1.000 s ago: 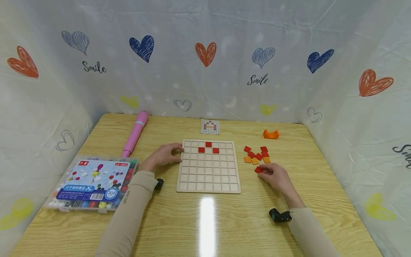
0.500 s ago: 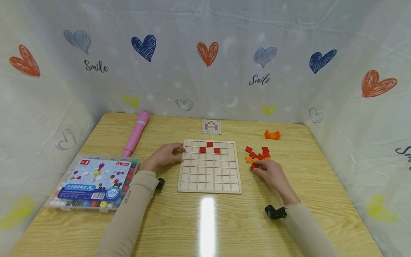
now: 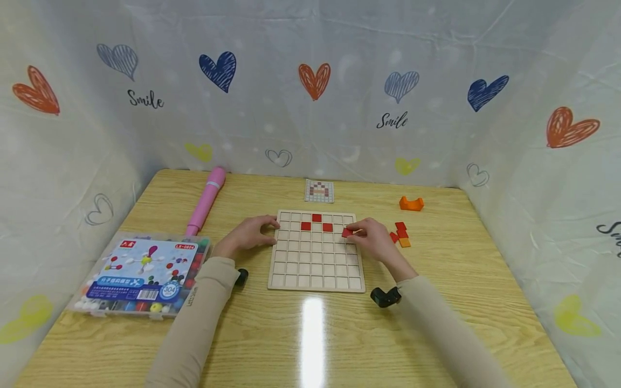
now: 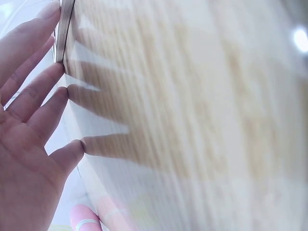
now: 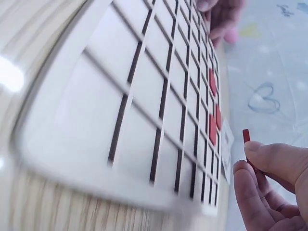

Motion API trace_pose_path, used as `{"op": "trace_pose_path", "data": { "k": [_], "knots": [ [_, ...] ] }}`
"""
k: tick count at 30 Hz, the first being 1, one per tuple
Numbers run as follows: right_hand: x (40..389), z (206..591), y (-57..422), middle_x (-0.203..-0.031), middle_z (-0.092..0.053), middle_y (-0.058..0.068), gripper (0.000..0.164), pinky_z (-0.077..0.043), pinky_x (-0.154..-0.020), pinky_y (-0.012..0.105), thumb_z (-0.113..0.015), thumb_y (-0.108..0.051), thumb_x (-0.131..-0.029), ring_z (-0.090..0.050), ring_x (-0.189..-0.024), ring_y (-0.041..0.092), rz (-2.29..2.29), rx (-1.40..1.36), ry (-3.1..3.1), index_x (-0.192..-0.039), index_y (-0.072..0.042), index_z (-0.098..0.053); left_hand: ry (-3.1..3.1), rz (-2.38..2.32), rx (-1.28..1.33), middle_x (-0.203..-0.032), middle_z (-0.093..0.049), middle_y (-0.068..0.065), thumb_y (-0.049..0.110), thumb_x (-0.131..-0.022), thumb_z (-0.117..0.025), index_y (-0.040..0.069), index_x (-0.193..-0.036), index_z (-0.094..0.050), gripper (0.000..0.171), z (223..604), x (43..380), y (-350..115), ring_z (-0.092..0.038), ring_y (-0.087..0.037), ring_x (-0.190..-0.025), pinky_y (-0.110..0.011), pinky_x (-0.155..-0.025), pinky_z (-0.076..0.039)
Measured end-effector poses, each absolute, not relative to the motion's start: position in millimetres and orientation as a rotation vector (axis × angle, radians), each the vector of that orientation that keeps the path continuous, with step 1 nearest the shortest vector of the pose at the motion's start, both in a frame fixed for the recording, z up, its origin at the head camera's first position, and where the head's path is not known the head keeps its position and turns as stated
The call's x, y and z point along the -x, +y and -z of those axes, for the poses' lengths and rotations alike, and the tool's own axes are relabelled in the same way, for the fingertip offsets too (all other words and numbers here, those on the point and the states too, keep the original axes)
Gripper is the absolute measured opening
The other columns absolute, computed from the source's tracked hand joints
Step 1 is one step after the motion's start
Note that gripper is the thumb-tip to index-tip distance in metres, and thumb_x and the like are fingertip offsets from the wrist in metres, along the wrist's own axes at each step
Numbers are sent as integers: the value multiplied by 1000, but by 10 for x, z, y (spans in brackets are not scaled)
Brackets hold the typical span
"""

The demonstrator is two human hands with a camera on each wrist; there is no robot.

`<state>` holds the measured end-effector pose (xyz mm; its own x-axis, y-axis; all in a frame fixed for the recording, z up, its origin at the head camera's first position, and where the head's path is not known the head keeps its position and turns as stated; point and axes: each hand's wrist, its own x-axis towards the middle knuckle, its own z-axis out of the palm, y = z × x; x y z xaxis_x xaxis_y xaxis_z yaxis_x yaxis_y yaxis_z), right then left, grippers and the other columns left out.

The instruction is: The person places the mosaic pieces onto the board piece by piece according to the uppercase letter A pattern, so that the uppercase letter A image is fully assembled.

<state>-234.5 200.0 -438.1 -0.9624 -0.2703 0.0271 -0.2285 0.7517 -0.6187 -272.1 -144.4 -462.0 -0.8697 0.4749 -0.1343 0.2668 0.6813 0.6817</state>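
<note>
My right hand [image 3: 375, 240] pinches a small red square tile [image 3: 346, 233] between thumb and finger, over the right side of the wooden grid board [image 3: 310, 269]. In the right wrist view this tile [image 5: 246, 134] is held on edge, above the board's surface. Three red tiles sit in the board's far rows, one at the top middle [image 3: 317, 217] and two in the row below. At the board's left edge lies my left hand [image 3: 247, 234]. The left wrist view shows its fingers extended, fingertips right at the board's side [image 4: 62, 33].
Several loose red and orange tiles [image 3: 405, 242] lie right of the board, partly hidden by my right hand. Behind the board are a pattern card [image 3: 319, 191] and an orange bracket-shaped piece [image 3: 411, 203]. A pink tube [image 3: 204, 202] and a molecule-model box [image 3: 145, 275] are at left.
My right hand has carried the red tile left from the loose tiles to over the board's right side. The left hand stays at the board's edge.
</note>
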Motion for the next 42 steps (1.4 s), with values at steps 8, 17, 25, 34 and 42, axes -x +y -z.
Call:
{"op": "trace_pose_path", "data": {
  "k": [8, 17, 25, 34, 42],
  "knots": [
    [2565, 4513, 1567, -121, -69, 14, 32, -56, -96, 43, -69, -16, -94, -68, -108, 30, 981, 482, 2765, -125, -5, -71, 2595, -989, -610, -155, -44, -20, 15, -92, -74, 6, -125, -63, 36, 4645, 2744, -1436, -35, -39, -147, -53, -123, -27],
    [2635, 4572, 1191, -119, -71, 11, 29, -57, -93, 39, -71, -14, -92, -69, -104, 26, 1035, 495, 2727, -121, -8, -73, 2595, -976, -589, -155, -44, -19, 17, -93, -73, 6, -126, -64, 36, 4641, 2737, -1413, -35, -39, -147, -53, -123, -27],
    [2671, 4565, 940, -111, -74, 12, 27, -58, -85, 35, -70, -8, -91, -70, -95, 24, 1003, 600, 2756, -117, -4, -74, 2598, -978, -594, -155, -44, -19, 17, -93, -73, 7, -125, -64, 36, 4646, 2739, -1436, -35, -38, -147, -53, -123, -27],
    [2672, 4574, 825, -106, -74, 14, 25, -57, -81, 32, -68, -1, -89, -67, -90, 22, 922, 657, 2798, -113, -1, -75, 2599, -987, -595, -155, -44, -19, 16, -92, -73, 6, -125, -63, 36, 4638, 2738, -1443, -35, -38, -148, -53, -123, -27],
    [2665, 4579, 803, -108, -74, 12, 24, -55, -87, 35, -69, -2, -90, -64, -96, 22, 865, 678, 2806, -113, -1, -76, 2597, -977, -580, -156, -43, -19, 15, -93, -72, 6, -127, -63, 36, 4631, 2736, -1447, -34, -37, -148, -53, -123, -27]
  ]
}}
